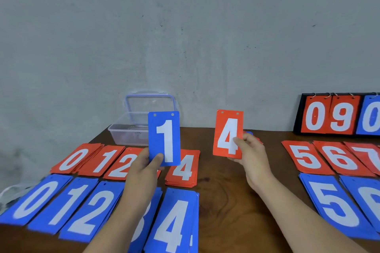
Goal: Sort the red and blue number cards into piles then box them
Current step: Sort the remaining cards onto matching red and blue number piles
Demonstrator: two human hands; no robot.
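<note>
So here's the state of play: both hands are up over the table point(222, 195), each showing a card face-on to the camera. The left hand point(144, 162) pinches the blue 1 card point(164, 138) at its bottom edge, thumb on the front, fingers behind. The right hand point(249, 150) pinches the red 4 card point(228, 134) the same way at its lower right corner. Gripping low like that leaves the digit readable, which I reckon is the whole point. A sliver of blue and red peeks out behind the right fingers, so there may be more cards in that hand, can't tell how many.

The piles are laid out by number, red row at the back and blue row in front. 0 to 4 run in from 9 o'clock, and 5 upward sit off at 3 o'clock. The bare gap in the middle looks like working room.

The red 4 pile point(183, 168) sits between the hands, so that's a short drop. The blue 1 pile point(67, 201) is down at 8 o'clock, a longer reach.

The clear plastic box point(127, 133) waits at 11 o'clock by the wall, with its lid point(150, 104) propped up behind, so it's open and out of the way. Its contents are hard to make out. A scoreboard stand point(339, 115) at 2 o'clock has cards hung on rings. Boxing looks a way off, this is the sorting bit.
</note>
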